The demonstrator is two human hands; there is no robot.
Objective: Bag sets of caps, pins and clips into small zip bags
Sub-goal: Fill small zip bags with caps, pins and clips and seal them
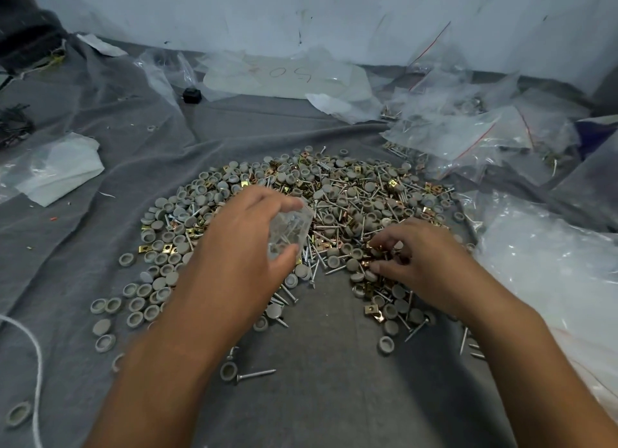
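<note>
1. Nearest the camera, two bare forearms are seen reaching forward over a grey cloth [327, 380] spread across the work surface.
2. A small clear zip bag [289, 230] is held in the left hand [247, 243], with the fingers curled over its top and the thumb set against its lower edge; pins and at least one cap are visible inside it.
3. The right hand [424, 263] is lowered onto the pile, its fingers bent and its fingertips [376, 267] set among copper-coloured clips [374, 247]. Whether a piece is actually pinched cannot be told.
4. A broad heap of loose parts [351, 196] is spread on the cloth just beyond and under both hands: round grey caps [133, 307], silver pins [255, 374] and small brass and copper clips, all mixed together.
5. Stray caps and pins are scattered nearer the camera, apart from the heap.
6. Filled zip bags [468, 136] with red seal lines are piled at the far right.
7. More clear plastic [551, 263] is heaped at the right edge.
8. A crumpled white sheet [60, 170] lies at the left, and a white cord [33, 364] curves along the lower left.
9. A scuffed pale wall [301, 12] is seen behind.
</note>
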